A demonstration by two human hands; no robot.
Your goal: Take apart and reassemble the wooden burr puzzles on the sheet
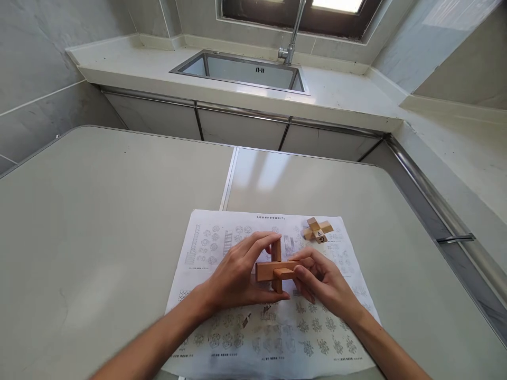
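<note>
My left hand (237,277) and my right hand (322,282) meet over a printed instruction sheet (245,338) on a grey table (99,237). Between them they hold a wooden interlocking cross puzzle (276,270) of light brown bars, one upright and the others lying across it. The left fingers curl round the upright bar and the left end. The right fingers pinch the right end of a horizontal bar. A smaller wooden cross puzzle (318,230) with a number marked on it lies on the sheet's far right corner, apart from both hands.
Beyond the table runs a white kitchen counter (348,100) with a steel sink (241,69) and a tap (292,37) under a window. Cabinet fronts face the table. A metal rail (435,200) borders the counter at the right.
</note>
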